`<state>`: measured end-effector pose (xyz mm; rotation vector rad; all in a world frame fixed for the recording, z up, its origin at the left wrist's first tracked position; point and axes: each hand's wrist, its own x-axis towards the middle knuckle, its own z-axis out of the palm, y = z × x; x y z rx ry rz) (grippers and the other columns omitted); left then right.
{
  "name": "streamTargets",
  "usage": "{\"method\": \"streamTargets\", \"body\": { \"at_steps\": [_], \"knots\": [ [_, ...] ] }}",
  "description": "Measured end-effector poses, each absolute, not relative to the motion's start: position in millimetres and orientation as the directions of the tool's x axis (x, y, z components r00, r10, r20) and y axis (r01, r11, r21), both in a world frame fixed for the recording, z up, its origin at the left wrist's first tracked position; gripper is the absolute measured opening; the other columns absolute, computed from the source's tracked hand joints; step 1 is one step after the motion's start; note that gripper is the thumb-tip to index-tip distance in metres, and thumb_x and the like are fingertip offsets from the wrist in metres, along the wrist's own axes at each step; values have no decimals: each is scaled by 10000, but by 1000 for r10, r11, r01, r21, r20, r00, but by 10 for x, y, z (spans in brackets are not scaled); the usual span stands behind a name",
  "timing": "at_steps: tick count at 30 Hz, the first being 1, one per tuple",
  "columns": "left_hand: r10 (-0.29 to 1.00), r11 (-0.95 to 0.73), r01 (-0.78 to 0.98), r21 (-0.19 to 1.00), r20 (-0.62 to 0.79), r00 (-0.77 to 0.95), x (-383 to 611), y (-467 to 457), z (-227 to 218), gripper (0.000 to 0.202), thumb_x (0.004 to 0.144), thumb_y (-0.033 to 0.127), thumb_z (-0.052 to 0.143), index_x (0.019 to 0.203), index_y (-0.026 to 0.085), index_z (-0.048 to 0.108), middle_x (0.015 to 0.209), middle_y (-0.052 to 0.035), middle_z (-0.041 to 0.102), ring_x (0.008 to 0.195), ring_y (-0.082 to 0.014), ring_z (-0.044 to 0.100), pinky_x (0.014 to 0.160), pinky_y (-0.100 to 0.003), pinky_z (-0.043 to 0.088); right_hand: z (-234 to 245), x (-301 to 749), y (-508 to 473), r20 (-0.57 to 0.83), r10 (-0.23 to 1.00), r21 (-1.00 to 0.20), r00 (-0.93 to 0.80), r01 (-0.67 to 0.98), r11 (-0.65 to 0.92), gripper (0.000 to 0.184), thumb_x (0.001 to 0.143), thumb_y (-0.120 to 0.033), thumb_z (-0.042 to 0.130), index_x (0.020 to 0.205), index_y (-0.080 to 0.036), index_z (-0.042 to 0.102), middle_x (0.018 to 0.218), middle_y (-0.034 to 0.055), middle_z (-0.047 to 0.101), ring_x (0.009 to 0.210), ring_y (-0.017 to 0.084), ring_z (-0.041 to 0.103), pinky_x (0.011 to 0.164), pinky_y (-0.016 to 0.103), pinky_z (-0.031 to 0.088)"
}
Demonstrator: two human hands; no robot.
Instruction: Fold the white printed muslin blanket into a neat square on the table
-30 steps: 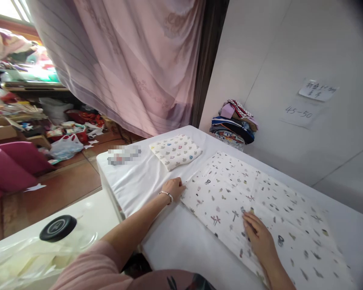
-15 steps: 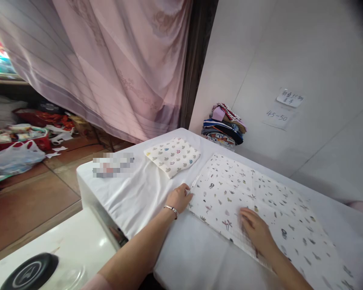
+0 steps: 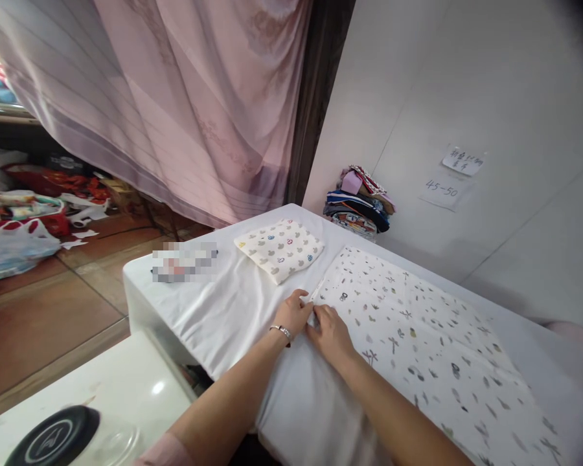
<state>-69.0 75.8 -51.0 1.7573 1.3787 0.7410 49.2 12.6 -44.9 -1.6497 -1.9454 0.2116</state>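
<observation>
A large white cloth with small printed plants and animals [image 3: 418, 343] lies spread on the white-covered table [image 3: 223, 304]. My left hand [image 3: 294, 313], with a bracelet on the wrist, is closed on the cloth's near left corner. My right hand [image 3: 331, 331] sits right beside it on the same corner, fingers curled down onto the cloth's edge. A smaller folded cloth with coloured heart shapes [image 3: 279, 248] lies a little beyond my hands.
A stack of folded coloured fabrics [image 3: 359, 202] stands at the table's far corner against the white wall, which carries paper notes [image 3: 449, 184]. A pink curtain [image 3: 184, 110] hangs at the left. A black round lid [image 3: 53, 437] sits on a white surface at the lower left. Bags clutter the floor [image 3: 19, 239].
My right hand slid left across the printed cloth from its middle to the near left corner, ending beside my left hand. The left hand stayed at that corner.
</observation>
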Motion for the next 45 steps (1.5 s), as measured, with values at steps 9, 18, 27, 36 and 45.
{"method": "streamTargets", "body": {
  "at_steps": [9,18,27,36,45],
  "knots": [
    [977,-117,634,764,-27,212,-726,774,-469,195,811,291,447,942,203,561,738,-9,662,736,-159,606,613,-244,395,-472,632,177,146,976,-874,162,483,50,265,804,-324,458,950,-185,630,784,11,637,726,165,553,663,264,429],
    [957,-207,837,507,-73,281,-734,676,-397,258,747,432,514,804,189,580,899,-68,652,829,-233,602,685,-302,412,-432,633,150,121,954,-929,274,371,11,288,767,-349,488,935,-170,638,655,-14,590,596,136,497,572,240,405],
    [936,-309,847,432,-17,350,-708,625,-434,159,766,310,477,836,188,550,972,-75,618,890,-230,591,706,-308,415,-391,591,112,170,952,-888,253,459,37,308,780,-333,478,978,-164,643,737,4,618,633,137,496,626,255,416],
    [939,-225,794,565,-90,331,-712,652,-460,156,766,349,489,801,204,532,788,-44,641,735,-203,599,588,-271,386,-393,611,78,142,951,-916,274,401,21,305,778,-350,492,965,-163,644,682,-7,601,606,135,500,590,247,420],
    [925,8,532,847,-209,318,-704,696,-451,292,746,324,528,1011,204,501,793,4,655,502,-107,555,501,-223,388,-376,646,68,148,948,-934,283,355,40,319,780,-362,506,991,-156,627,763,14,626,659,149,521,623,254,421]
  ]
}}
